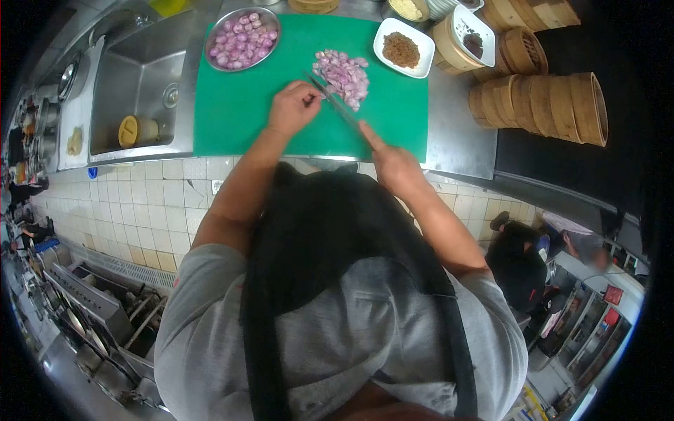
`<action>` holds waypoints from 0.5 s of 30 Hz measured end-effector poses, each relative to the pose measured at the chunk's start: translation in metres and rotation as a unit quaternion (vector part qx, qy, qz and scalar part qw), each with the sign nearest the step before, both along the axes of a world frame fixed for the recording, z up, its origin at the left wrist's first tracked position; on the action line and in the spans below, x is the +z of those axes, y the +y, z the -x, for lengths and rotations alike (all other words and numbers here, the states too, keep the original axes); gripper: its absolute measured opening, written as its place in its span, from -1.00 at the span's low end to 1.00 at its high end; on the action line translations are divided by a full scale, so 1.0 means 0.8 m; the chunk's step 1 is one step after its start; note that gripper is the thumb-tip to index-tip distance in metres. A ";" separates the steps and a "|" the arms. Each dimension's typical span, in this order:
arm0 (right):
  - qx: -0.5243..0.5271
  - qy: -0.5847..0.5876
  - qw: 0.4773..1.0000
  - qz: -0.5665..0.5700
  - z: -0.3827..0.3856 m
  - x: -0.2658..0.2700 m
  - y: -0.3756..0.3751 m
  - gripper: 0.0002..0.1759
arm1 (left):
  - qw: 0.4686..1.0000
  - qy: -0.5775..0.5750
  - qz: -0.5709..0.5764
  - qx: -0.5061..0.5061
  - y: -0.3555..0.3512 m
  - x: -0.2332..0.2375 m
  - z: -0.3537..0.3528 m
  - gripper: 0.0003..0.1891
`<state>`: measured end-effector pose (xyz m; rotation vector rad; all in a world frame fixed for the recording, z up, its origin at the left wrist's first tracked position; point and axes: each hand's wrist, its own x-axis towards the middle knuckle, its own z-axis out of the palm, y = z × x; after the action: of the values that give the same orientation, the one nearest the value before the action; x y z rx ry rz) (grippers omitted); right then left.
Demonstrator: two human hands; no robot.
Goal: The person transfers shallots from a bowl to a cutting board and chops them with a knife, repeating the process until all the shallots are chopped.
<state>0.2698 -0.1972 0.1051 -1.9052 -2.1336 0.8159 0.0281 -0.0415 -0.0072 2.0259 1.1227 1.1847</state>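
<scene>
My right hand (394, 165) grips the handle of a knife (338, 104), its blade pointing up and left over a green cutting board (246, 116). My left hand (295, 107) is curled on the board beside the blade, fingers closed; what they hold is partly hidden, perhaps a shallot piece. Sliced shallots (344, 76) lie in a pile just beyond the blade. At the board's far left corner stands a metal bowl (210, 52) of whole peeled shallots (242, 41). A white square dish (425, 67) with brown minced food (400, 50) sits at the far right corner.
A steel sink (133, 84) with a yellow-lidded container (128, 131) is on the left. Bamboo steamers (540, 105) lie stacked on their side at right. Another white dish (463, 17) rests on a steamer behind. Other people (519, 259) are at lower right.
</scene>
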 end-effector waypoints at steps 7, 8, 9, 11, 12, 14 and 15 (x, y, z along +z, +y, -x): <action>0.000 0.006 1.000 -0.023 0.000 -0.002 0.000 -0.20 | 1.000 0.002 0.001 0.004 0.000 0.002 -0.001 -0.91; 0.002 0.007 1.000 -0.020 0.000 -0.007 0.000 -0.21 | 1.000 0.000 -0.001 0.002 0.000 0.001 -0.002 -0.91; 0.003 0.007 1.000 -0.017 -0.001 -0.016 0.001 -0.22 | 1.000 -0.002 -0.003 0.001 0.001 0.000 -0.001 -0.90; 0.004 0.006 1.000 0.009 -0.001 -0.028 0.004 -0.21 | 1.000 -0.001 -0.009 -0.002 0.002 -0.003 -0.001 -0.90; 0.004 0.003 1.000 0.030 0.002 -0.033 0.008 -0.20 | 1.000 0.001 -0.013 -0.003 0.003 -0.003 -0.002 -0.89; 0.003 0.006 0.998 0.059 0.005 -0.035 0.013 -0.18 | 1.000 0.006 -0.014 -0.003 0.003 -0.002 -0.001 -0.89; 0.001 0.011 0.998 0.067 0.005 -0.035 0.014 -0.17 | 1.000 0.008 -0.011 -0.003 0.002 -0.001 0.000 -0.90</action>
<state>0.2661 -0.1857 0.0770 -1.9479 -2.1169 0.9993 0.0280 -0.0399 -0.0079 2.0575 1.1158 1.1834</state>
